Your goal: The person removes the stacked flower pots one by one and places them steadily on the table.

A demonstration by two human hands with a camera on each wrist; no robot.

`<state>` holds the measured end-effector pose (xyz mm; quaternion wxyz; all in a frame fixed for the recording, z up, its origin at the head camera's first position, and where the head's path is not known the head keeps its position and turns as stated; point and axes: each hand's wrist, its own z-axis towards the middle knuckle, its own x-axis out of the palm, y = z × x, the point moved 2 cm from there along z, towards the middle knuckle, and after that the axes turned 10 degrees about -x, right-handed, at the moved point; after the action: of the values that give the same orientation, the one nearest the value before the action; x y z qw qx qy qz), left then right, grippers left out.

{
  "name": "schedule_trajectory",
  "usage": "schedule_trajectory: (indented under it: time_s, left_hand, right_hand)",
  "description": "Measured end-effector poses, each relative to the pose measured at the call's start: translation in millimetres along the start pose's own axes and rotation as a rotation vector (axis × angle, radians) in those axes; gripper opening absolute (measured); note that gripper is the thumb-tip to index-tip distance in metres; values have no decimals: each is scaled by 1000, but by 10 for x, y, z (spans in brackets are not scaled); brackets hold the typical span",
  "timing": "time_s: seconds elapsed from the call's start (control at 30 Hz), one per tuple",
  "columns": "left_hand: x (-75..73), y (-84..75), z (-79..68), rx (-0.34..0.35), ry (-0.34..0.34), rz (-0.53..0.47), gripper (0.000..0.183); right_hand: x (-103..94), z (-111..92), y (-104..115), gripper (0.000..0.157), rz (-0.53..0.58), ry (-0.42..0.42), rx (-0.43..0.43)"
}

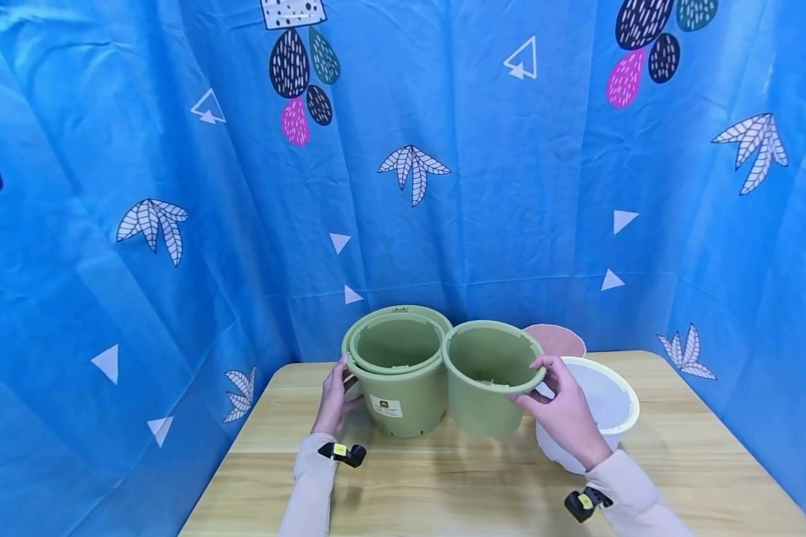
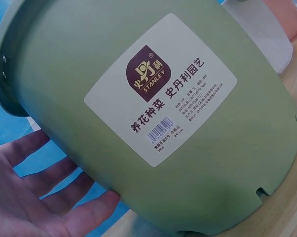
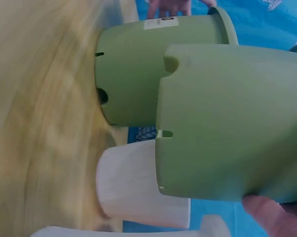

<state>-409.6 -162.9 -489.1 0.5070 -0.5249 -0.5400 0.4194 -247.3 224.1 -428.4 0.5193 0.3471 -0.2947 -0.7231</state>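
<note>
A large green flowerpot (image 1: pixel 406 406) with a white label (image 2: pixel 161 89) stands on the table at centre left, and a second green pot (image 1: pixel 398 339) sits nested inside it. Beside its left wall is my left hand (image 1: pixel 333 399), its fingers fairly straight and touching the side just under the rim. My right hand (image 1: pixel 564 410) pinches the front right rim of another green flowerpot (image 1: pixel 483 414), thumb outside and fingers over the edge. In the right wrist view this held pot (image 3: pixel 232 123) is raised off the tabletop, its notched base showing.
A white pot (image 1: pixel 628 425) stands to the right, partly behind my right hand. Behind it shows a pink pot (image 1: pixel 554 339), mostly hidden. The wooden table (image 1: pixel 403 492) ends at a blue patterned curtain (image 1: pixel 497 186) that surrounds the back and sides.
</note>
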Motion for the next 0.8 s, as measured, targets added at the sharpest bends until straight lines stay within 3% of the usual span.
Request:
schedule_trajectory:
  time_s: [0.47,0.8]
  left_hand:
    - [6,19,15,-5,-7,0,74]
    - [2,19,3,-2,-14,13,72]
  right_hand:
    - [92,-184,-100,57,-88,-29,33]
    - [125,-252,-131,50,-174,-13,-12]
